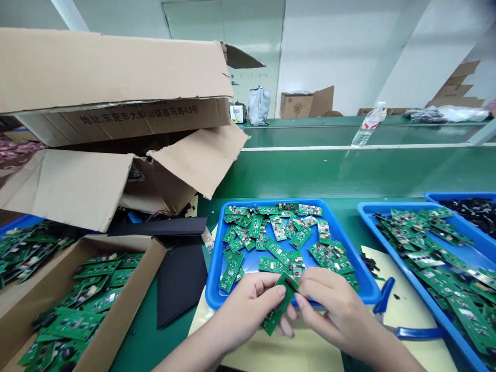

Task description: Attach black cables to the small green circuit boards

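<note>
My left hand (263, 299) is closed around a green circuit board (273, 321), thumb on top and fingers underneath, holding it at a slant over the front edge of a blue tray (212, 289). At the board's upper end, my right hand (329, 302) has thumb and forefinger pinched at a small black part (290, 283). The fingertips partly cover that part, so its full shape is hidden. In the blue tray lie many green circuit boards (277, 250) with small components on them. Blue-handled pliers (418, 333) rest to the right of my right hand.
Circuit boards fill a cardboard box (151, 253) at left and another blue tray (366, 209) at right. Small black pieces (371, 263) lie between the trays. Open cartons (116, 72) rise at back left. A water bottle (368, 126) stands on the ledge behind.
</note>
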`<move>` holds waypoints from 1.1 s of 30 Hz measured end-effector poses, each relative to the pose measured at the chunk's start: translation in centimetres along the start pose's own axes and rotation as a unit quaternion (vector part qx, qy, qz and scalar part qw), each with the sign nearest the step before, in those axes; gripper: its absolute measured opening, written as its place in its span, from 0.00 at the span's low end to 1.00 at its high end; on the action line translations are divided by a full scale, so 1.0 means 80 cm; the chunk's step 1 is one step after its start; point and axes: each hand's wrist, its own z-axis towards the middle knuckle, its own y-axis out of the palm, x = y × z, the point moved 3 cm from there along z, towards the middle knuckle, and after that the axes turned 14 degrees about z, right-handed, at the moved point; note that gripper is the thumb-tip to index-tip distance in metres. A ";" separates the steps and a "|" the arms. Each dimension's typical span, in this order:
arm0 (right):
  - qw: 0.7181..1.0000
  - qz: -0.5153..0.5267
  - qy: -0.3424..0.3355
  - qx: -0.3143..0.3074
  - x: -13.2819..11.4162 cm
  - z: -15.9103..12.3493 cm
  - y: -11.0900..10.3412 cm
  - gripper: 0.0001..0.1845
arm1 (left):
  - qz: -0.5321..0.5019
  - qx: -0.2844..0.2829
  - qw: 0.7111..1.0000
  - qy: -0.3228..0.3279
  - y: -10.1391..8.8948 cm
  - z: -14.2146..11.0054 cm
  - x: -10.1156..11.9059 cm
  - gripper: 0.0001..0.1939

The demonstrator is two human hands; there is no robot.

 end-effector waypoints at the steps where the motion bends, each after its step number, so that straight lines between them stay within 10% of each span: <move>1: 1.000 -0.003 -0.002 -0.004 0.000 0.000 0.000 0.14 | -0.003 -0.005 1.000 0.001 0.000 0.000 0.000 0.16; 33: 0.999 -0.026 -0.024 0.029 0.004 -0.002 0.006 0.13 | 0.054 0.051 0.997 -0.025 -0.001 0.004 -0.005 0.22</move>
